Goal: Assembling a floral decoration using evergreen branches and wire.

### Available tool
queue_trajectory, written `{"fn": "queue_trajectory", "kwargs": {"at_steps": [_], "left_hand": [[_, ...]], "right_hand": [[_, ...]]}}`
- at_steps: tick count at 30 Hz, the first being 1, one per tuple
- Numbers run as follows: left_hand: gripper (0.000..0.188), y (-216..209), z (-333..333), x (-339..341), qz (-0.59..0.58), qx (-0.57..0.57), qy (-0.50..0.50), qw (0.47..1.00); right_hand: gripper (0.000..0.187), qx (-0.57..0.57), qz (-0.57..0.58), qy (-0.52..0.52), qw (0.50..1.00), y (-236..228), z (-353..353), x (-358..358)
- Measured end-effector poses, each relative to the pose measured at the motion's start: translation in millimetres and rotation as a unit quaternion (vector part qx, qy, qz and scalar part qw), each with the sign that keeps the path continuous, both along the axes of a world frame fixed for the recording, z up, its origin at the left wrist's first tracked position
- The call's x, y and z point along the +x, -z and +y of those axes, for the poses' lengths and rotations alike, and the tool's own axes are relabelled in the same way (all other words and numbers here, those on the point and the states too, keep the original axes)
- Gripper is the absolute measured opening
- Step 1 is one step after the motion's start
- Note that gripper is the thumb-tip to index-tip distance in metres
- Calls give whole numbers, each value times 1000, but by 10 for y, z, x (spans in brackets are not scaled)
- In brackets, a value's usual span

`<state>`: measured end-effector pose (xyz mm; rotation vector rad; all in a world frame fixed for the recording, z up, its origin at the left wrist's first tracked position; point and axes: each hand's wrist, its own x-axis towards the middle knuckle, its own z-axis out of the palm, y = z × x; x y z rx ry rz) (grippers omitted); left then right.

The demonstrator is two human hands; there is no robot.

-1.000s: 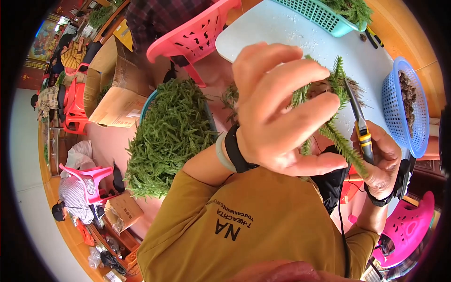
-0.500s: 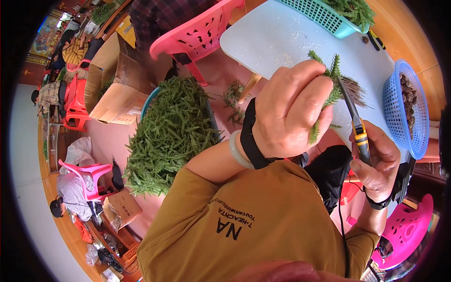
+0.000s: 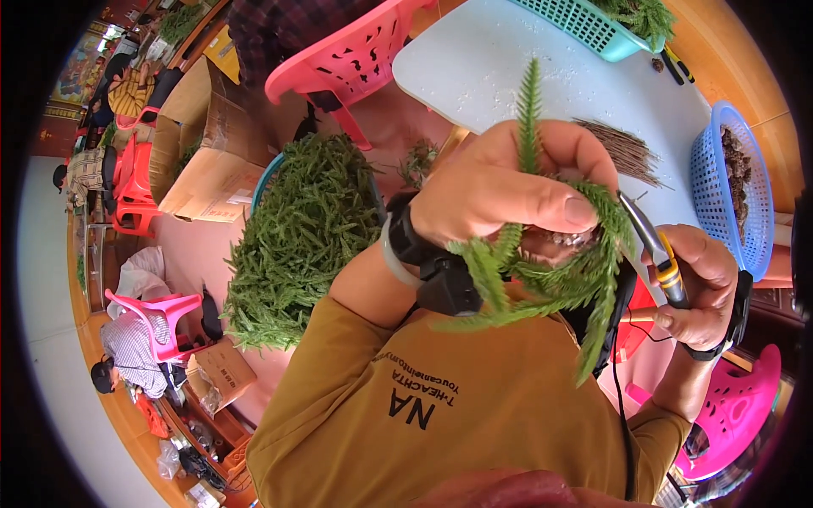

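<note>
My left hand (image 3: pixel 508 190) is closed, with the thumb over a bunch of green artificial pine sprigs (image 3: pixel 605 245). One sprig stands straight up past the fingers; others curve down in front of my chest. Something brown and whitish, partly under the thumb, sits in the middle of the bunch; its kind is unclear. My right hand (image 3: pixel 707 292) is wrapped round the yellow-and-black handles of a pair of pliers (image 3: pixel 662 258). The plier jaws point up and left, close beside the sprigs; whether they touch I cannot tell.
Thin brown stems (image 3: pixel 622 152) lie on the white table (image 3: pixel 474 68). A blue basket (image 3: pixel 705 190) of brown cones and a teal basket (image 3: pixel 593 34) of greenery stand there. Left are a tub heaped with green sprigs (image 3: pixel 301 237), a cardboard box (image 3: pixel 212 165) and a pink chair (image 3: pixel 339 72).
My left hand has turned over, so its thumb and the bunch's middle now show, with sprigs hanging downward. My right hand with the pliers has shifted slightly right and down.
</note>
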<state>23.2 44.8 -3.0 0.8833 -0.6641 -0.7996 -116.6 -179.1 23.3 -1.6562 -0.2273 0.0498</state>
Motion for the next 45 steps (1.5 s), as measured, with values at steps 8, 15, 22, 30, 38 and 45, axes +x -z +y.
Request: {"fn": "queue_trajectory", "kwargs": {"at_steps": [8, 15, 22, 30, 38, 45], "left_hand": [[36, 71, -88, 65, -92, 16, -106, 990], [42, 60, -82, 14, -511, 15, -349, 785], [46, 133, -280, -141, -583, 48, -535, 610], [40, 245, -249, -63, -633, 42, -516, 576], [29, 278, -246, 17, -586, 2, -514, 626], [22, -23, -52, -49, -122, 112, -226, 960]], "right_hand": [[63, 20, 63, 105, 992, 60, 119, -68], [59, 4, 82, 180, 980, 63, 239, -118], [58, 41, 105, 214, 970, 26, 337, -115], [58, 26, 71, 208, 975, 27, 359, -111], [58, -12, 60, 214, 975, 38, 388, -57], [60, -7, 73, 155, 985, 55, 172, 30]]}}
